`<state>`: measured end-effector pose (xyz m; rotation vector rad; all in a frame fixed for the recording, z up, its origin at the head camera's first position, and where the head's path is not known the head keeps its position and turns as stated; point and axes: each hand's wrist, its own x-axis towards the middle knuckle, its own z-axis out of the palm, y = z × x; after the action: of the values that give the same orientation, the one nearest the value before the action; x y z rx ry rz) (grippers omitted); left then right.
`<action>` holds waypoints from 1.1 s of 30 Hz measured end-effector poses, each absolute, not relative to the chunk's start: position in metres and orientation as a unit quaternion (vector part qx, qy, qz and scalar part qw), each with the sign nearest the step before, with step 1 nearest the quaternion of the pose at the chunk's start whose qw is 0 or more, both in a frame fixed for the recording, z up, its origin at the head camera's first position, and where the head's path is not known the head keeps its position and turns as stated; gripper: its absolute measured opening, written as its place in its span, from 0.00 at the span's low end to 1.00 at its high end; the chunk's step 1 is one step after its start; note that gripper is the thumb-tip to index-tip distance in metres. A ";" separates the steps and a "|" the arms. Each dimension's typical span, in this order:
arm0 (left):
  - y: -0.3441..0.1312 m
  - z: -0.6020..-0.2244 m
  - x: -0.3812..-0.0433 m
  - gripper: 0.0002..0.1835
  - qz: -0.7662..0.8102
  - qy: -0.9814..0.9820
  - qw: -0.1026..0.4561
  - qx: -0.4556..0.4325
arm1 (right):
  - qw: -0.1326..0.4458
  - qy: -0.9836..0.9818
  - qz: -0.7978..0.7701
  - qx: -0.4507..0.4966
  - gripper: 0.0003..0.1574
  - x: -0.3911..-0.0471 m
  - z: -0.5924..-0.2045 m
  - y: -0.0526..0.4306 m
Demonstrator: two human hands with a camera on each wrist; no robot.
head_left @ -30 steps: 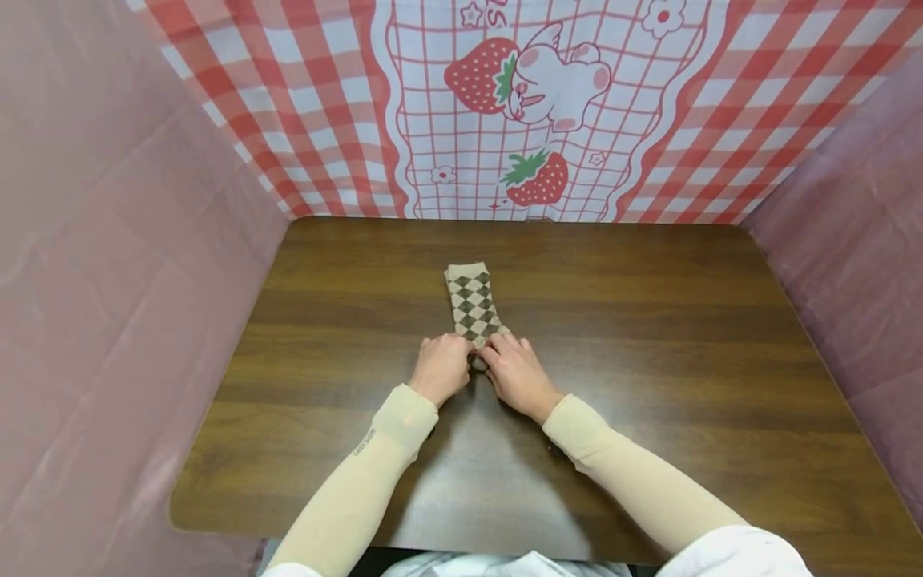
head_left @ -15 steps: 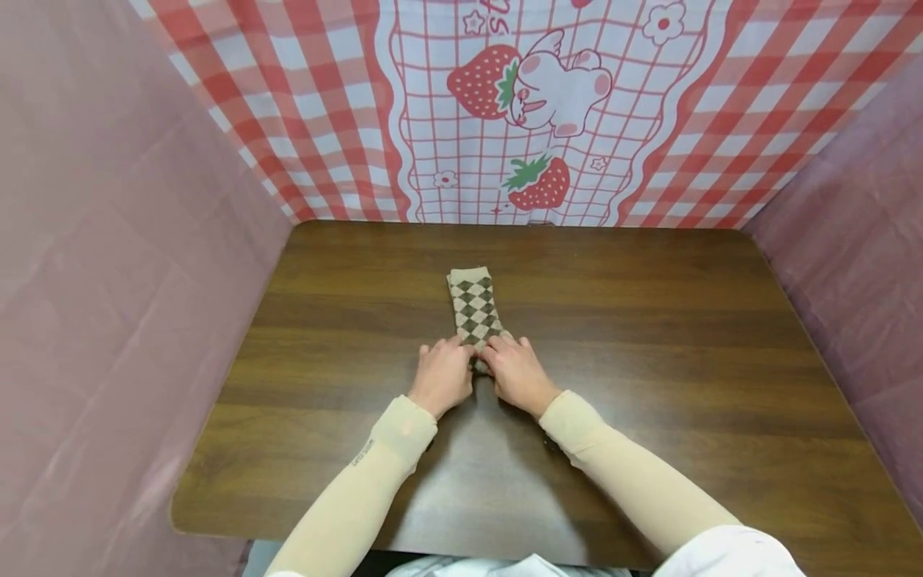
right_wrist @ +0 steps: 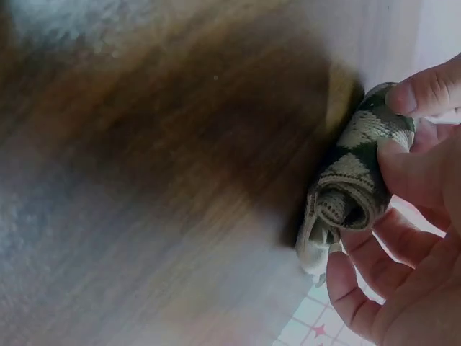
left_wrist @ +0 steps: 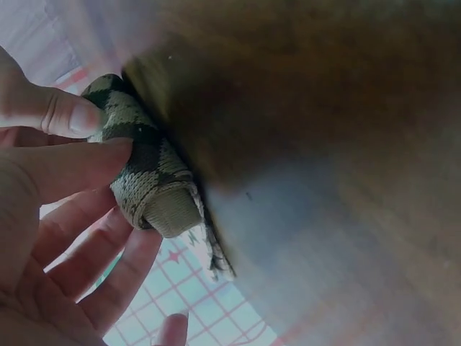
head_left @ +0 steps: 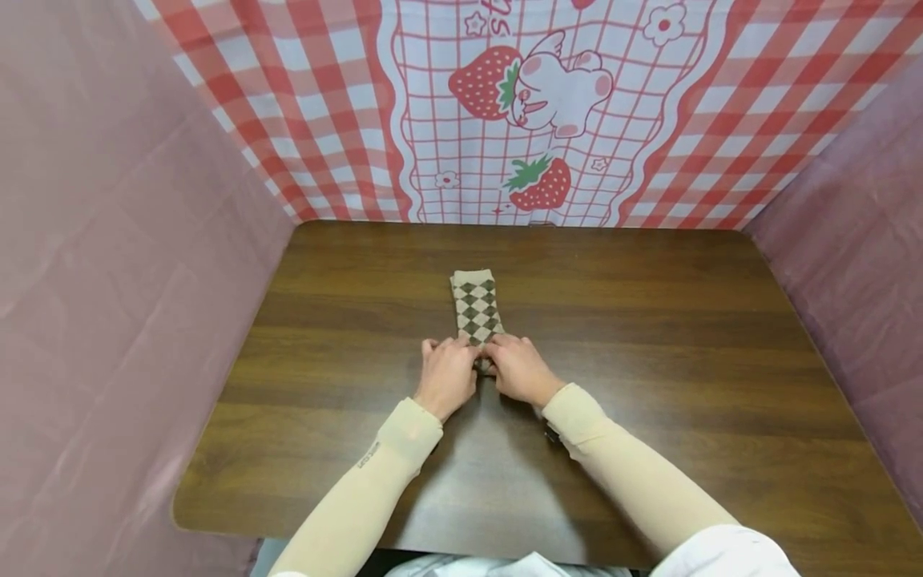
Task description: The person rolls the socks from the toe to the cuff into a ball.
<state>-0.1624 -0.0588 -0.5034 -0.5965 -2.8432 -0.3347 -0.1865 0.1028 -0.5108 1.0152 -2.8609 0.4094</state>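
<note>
A beige and dark-green argyle sock (head_left: 477, 304) lies lengthwise on the table, its cuff pointing away from me. It looks doubled, with a second layer peeking out at the cuff's left edge. The near end is wound into a tight roll (right_wrist: 353, 173). My left hand (head_left: 445, 375) pinches the left part of this roll, thumb on the near side and fingers beyond it. On the other side my right hand (head_left: 521, 369) pinches the right part in the same way. Spiral layers show at the roll's end in the right wrist view. From above, the hands cover most of the roll.
The brown wooden table (head_left: 649, 336) extends to both sides of the hands. A red-and-white checked cloth (head_left: 324, 104) with strawberries hangs behind its far edge. Pinkish curtains (head_left: 108, 280) flank the table.
The left fingers have stretched forward over the roll from a more curled pose. The flat stretch of sock beyond the hands looks slightly shorter. Both hands stay near the same spot.
</note>
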 end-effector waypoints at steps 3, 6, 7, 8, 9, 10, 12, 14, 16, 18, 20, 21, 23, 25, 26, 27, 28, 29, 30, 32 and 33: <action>-0.060 -0.506 -0.162 0.06 -0.113 -0.966 0.117 -0.200 | 0.029 -0.931 0.152 0.329 0.15 -0.187 -0.509 0.104; -0.059 -0.507 -0.162 0.06 -0.117 -0.966 0.116 -0.202 | 0.027 -0.930 0.162 0.329 0.14 -0.188 -0.509 0.106; -0.059 -0.507 -0.162 0.06 -0.117 -0.966 0.114 -0.202 | 0.025 -0.929 0.167 0.329 0.14 -0.189 -0.509 0.106; -0.059 -0.507 -0.162 0.07 -0.117 -0.966 0.112 -0.202 | 0.024 -0.929 0.171 0.328 0.14 -0.189 -0.509 0.106; -0.059 -0.507 -0.161 0.08 -0.116 -0.966 0.109 -0.202 | 0.021 -0.928 0.178 0.326 0.15 -0.189 -0.509 0.107; -0.059 -0.508 -0.161 0.09 -0.115 -0.967 0.107 -0.202 | 0.018 -0.928 0.184 0.323 0.15 -0.189 -0.510 0.107; -0.058 -0.508 -0.161 0.10 -0.112 -0.967 0.106 -0.201 | 0.010 -0.928 0.199 0.315 0.15 -0.189 -0.511 0.107; -0.058 -0.508 -0.161 0.10 -0.108 -0.968 0.106 -0.200 | 0.003 -0.928 0.212 0.306 0.16 -0.189 -0.512 0.108; -0.057 -0.509 -0.162 0.10 -0.104 -0.969 0.107 -0.197 | -0.001 -0.929 0.221 0.296 0.16 -0.189 -0.513 0.108; -0.057 -0.509 -0.163 0.08 -0.101 -0.970 0.110 -0.194 | -0.002 -0.931 0.228 0.287 0.16 -0.188 -0.514 0.108; -0.057 -0.509 -0.163 0.06 -0.100 -0.970 0.111 -0.191 | 0.001 -0.932 0.231 0.279 0.15 -0.188 -0.514 0.107; -0.057 -0.508 -0.164 0.06 -0.101 -0.970 0.111 -0.190 | 0.004 -0.933 0.229 0.279 0.15 -0.187 -0.513 0.106; -0.057 -0.508 -0.165 0.05 -0.105 -0.970 0.110 -0.188 | 0.018 -0.933 0.218 0.285 0.15 -0.185 -0.513 0.106; -0.056 -0.507 -0.165 0.06 -0.105 -0.972 0.103 -0.185 | 0.037 -0.931 0.205 0.299 0.15 -0.182 -0.512 0.105; -0.056 -0.507 -0.165 0.06 -0.105 -0.972 0.098 -0.185 | 0.047 -0.929 0.199 0.308 0.16 -0.180 -0.513 0.105; -0.056 -0.506 -0.165 0.06 -0.104 -0.973 0.092 -0.183 | 0.056 -0.927 0.193 0.316 0.17 -0.179 -0.513 0.106; -0.056 -0.506 -0.165 0.06 -0.103 -0.974 0.087 -0.181 | 0.063 -0.925 0.189 0.323 0.17 -0.178 -0.513 0.106; -0.055 -0.505 -0.166 0.06 -0.101 -0.975 0.082 -0.179 | 0.069 -0.924 0.186 0.328 0.18 -0.177 -0.514 0.107; -0.055 -0.504 -0.166 0.06 -0.100 -0.976 0.077 -0.176 | 0.073 -0.922 0.184 0.332 0.19 -0.177 -0.514 0.107; -0.055 -0.503 -0.167 0.06 -0.101 -0.978 0.068 -0.172 | 0.078 -0.921 0.177 0.338 0.21 -0.177 -0.515 0.107; -0.054 -0.503 -0.168 0.05 -0.102 -0.978 0.064 -0.169 | 0.082 -0.921 0.171 0.341 0.22 -0.177 -0.515 0.108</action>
<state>-0.1679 -0.0545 -0.5030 -0.5093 -2.9544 -0.3079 -0.1769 0.1078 -0.5153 1.0172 -2.7509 0.5108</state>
